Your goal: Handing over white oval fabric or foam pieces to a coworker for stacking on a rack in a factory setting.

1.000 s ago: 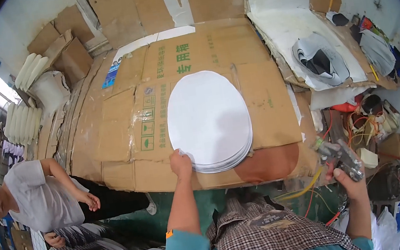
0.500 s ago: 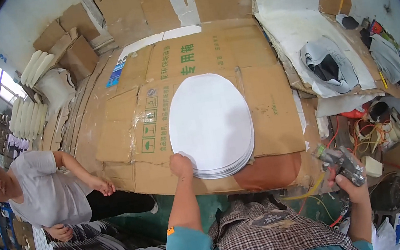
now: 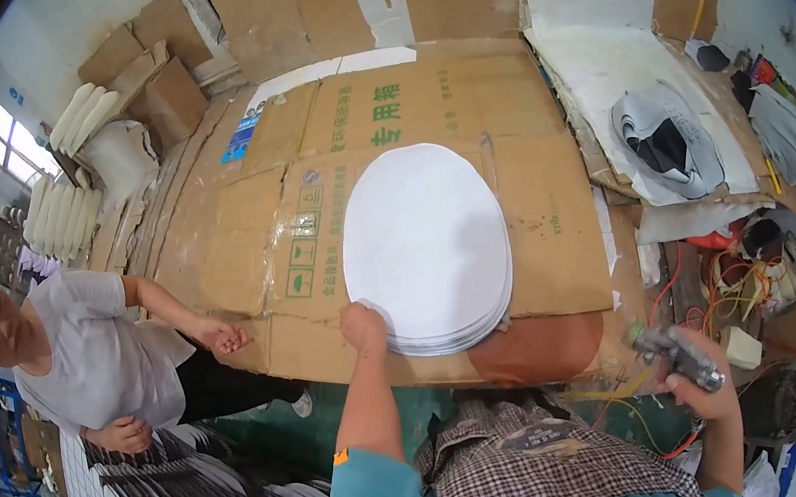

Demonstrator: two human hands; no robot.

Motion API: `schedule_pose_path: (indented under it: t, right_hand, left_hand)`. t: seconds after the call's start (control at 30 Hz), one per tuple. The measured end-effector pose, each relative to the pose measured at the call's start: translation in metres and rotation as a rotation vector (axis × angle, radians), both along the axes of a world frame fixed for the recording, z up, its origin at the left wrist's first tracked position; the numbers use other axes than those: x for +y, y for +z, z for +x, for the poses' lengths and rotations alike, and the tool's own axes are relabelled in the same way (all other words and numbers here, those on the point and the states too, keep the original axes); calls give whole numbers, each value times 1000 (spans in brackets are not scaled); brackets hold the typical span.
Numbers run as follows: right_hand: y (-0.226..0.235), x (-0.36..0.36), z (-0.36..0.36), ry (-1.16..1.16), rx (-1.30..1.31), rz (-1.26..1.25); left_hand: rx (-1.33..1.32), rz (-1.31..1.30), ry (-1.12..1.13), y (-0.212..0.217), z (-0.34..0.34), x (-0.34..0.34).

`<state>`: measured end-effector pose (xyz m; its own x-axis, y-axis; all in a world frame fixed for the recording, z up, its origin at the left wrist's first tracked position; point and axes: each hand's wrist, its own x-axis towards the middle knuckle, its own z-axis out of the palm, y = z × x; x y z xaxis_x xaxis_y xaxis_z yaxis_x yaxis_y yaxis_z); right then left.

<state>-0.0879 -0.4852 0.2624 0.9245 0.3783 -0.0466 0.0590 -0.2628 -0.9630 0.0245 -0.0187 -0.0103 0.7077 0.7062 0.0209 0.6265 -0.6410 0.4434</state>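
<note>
A stack of white oval sheets [image 3: 426,245] lies on the cardboard-covered table in front of me, its layered edges showing at the near side. My left hand [image 3: 364,327] is closed at the stack's lower left edge, fingers curled against the rim of the sheets; how many it grips is hidden. Out to the right, past the table's near edge, my right hand [image 3: 702,379] is wrapped round a metal spray gun [image 3: 679,355]. The gun's greenish front end points up and left, toward the table, apart from the sheets.
Flattened brown cardboard [image 3: 546,229] covers the table, with a reddish-brown patch [image 3: 538,349] at its front edge. A co-worker [image 3: 103,338] stands at the left. Rolled grey material [image 3: 668,143] rests on a white-covered bench at right. Tangled hoses [image 3: 739,279] hang below it.
My right hand and the spray gun have turned slightly, with the back of the hand showing more. My left hand stays at the stack's edge. The co-worker's head and arm have shifted.
</note>
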Motion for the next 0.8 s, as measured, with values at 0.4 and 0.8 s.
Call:
schedule_pose_path:
  t: [0.4,0.8]
  right_hand:
    - [-26,28,2,-222,126,262]
    - [-18,45,-17,-211,177,255]
  left_hand:
    - [-690,-1370,631,-17,18,-15]
    - [-1131,-1805,41,159,48,0]
